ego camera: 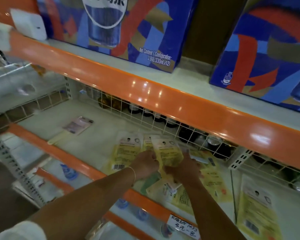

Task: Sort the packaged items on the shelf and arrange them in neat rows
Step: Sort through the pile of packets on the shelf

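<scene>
Yellow packet (168, 154) is gripped by both hands above the middle shelf (97, 135), tilted up off the deck. L hand (146, 164) is curled on its left edge; R hand (184, 169) is closed round its lower right part. More yellow packets (123, 153) are lain flat on the shelf just left of the held packet, others (213, 181) just right, overlapped, not in rows. One pale packet (78, 125) is seen well left of the held packet, alone. Wire back fence (145, 115) is set behind it, dark jars (187, 134) behind the wire. Blue drink cartons (121, 28) are stood on the shelf above. Handwritten price tag (184, 226) is fixed on the orange rail (87, 168) below the held packet.
</scene>
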Demonstrator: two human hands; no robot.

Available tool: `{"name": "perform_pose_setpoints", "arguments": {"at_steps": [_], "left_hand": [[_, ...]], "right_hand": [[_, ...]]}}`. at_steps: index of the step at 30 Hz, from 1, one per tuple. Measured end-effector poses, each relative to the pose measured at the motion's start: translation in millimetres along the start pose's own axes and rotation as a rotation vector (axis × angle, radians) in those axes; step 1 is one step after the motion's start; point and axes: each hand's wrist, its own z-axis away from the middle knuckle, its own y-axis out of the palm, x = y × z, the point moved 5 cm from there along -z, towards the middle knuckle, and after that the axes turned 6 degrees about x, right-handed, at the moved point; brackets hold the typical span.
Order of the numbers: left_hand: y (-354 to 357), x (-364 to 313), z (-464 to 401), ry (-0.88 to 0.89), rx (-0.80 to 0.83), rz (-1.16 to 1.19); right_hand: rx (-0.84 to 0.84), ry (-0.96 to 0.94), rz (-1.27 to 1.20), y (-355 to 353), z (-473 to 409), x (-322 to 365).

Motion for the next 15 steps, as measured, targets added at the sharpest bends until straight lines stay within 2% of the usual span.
{"name": "perform_pose_setpoints", "arguments": {"at_steps": [4,7,10,15], "left_hand": [[6.9,3.0,0.6,-0.001,-0.009,-0.020],[10.2,3.8,-1.2,-0.002,-0.034,0.003],[14.6,4.8,-4.7,-0.014,-0.059,0.047],[21.1,-14.5,-4.4,-0.038,-0.122,0.190]], "right_hand": [[0.054,-0.053,-0.262,-7.2,1.8,-6.3],[0.015,-0.008,-0.370,-10.6,3.0,-18.4],[0.038,-0.059,-0.493,-10.5,7.7,-27.7],[0.164,-0.126,-0.905,-17.5,22.2,-50.4]]}}
